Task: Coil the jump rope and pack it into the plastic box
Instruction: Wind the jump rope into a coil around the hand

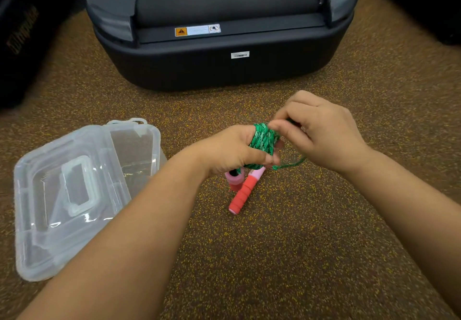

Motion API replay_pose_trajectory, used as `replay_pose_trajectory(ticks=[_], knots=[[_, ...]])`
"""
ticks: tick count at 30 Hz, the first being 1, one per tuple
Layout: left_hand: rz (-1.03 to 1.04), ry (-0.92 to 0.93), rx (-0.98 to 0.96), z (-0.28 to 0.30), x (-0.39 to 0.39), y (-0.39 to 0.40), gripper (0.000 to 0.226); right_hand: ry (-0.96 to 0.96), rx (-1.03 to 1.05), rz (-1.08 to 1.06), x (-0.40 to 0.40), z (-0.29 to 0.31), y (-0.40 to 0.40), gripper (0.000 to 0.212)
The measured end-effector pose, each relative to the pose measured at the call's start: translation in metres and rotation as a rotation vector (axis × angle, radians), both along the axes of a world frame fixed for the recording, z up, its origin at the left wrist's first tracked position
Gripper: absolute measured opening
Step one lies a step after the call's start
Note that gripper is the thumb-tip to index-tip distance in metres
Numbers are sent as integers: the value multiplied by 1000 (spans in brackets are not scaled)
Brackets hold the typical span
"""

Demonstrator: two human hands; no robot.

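Left hand is closed around a fat bundle of green rope, wound round its fingers, thumb clamped across the bottom to pin the turns. Right hand sits just beside it, fingertips pinched on the strand at the top of the bundle, laying on another wrap. A short loose tail curls out below the right hand, so most of the rope looks coiled and little is left to wind. Both handles hang under the left hand, the red one angled down toward the floor; the pink one behind it is partly hidden, and I can't tell if either touches the ground. Off to the left, well apart from the hands, the box lies open on the floor, lid folded back, nothing in it that I can see. So coiling is nearly done by my read; securing the end and packing are yet to come. Beyond, a big dark machine base fills the far floor.
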State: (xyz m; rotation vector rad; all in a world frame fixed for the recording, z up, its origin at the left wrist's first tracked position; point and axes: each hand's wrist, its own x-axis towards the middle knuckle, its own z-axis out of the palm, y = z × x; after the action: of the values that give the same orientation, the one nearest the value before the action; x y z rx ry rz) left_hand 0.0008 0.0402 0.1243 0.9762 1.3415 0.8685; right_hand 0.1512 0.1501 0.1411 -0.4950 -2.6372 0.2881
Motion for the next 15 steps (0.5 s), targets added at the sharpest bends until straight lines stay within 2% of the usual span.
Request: replay_pose_trajectory(ticks=[4,8,11,15], knots=[[-2,-86,-27,6,0,0,23,-29,-217,-136,-4,-6,2,39],[-92,-34,-52,11,0,-2,22,-23,-707,-236,-6,2,6,49],[-90,-85,-55,12,3,-2,24,-6,-1022,-248,-5,1,8,54],[-17,-211,-4,15,4,-5,11,93,-1226,-204,-4,-10,12,52]])
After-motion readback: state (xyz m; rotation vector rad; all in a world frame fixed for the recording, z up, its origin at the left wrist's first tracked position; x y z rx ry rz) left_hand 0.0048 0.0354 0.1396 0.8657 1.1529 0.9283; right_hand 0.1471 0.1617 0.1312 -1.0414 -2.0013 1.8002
